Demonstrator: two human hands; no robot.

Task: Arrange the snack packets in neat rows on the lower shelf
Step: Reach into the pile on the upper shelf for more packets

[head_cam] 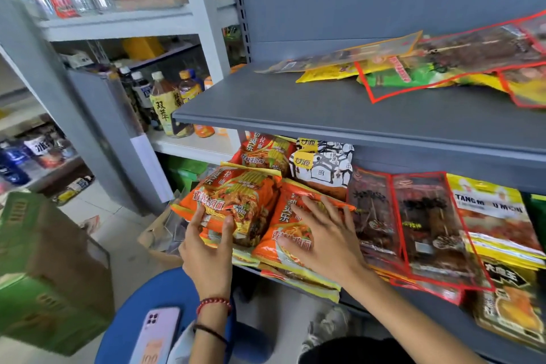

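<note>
On the lower shelf (pixel 437 309) lie several orange noodle packets. My left hand (pixel 206 248) grips the front edge of the left orange packet (pixel 236 201), thumb and fingers curled round it. My right hand (pixel 322 236) rests flat with spread fingers on the neighbouring orange packet (pixel 283 233). A third orange packet (pixel 263 151) and a white-and-black packet (pixel 322 165) stand behind them. To the right lie dark red-edged packets (pixel 425 221) and yellow packets (pixel 496 216).
The grey upper shelf (pixel 295 109) overhangs the packets and carries a loose pile of flat snack packets (pixel 437 65). Bottles (pixel 165 103) fill the shelving to the left. A green carton (pixel 44 275) stands at lower left. A phone (pixel 156 334) lies on a blue stool (pixel 141 301).
</note>
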